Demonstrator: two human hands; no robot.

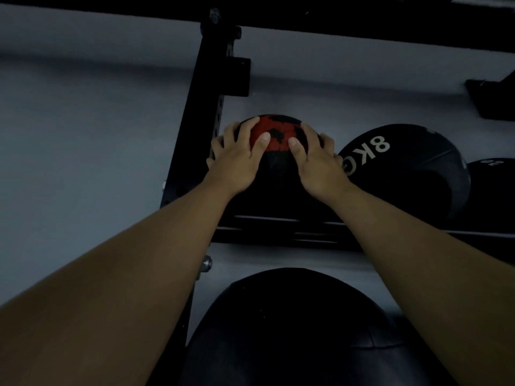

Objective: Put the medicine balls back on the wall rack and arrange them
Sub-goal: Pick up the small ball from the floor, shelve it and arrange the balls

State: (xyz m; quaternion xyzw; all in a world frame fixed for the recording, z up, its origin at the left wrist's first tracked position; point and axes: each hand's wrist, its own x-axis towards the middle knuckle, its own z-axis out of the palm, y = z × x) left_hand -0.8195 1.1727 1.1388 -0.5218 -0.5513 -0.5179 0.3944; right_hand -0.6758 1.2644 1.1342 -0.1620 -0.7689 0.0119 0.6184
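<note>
Now, with both hands, left and right, pressed on the red ball, best seat it squarely on the rack, snug beside the 8KG ball.

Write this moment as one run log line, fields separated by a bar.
left hand + right hand: both on red-and-black ball | ball on rack rail, left of 8KG ball | state: placing
</note>
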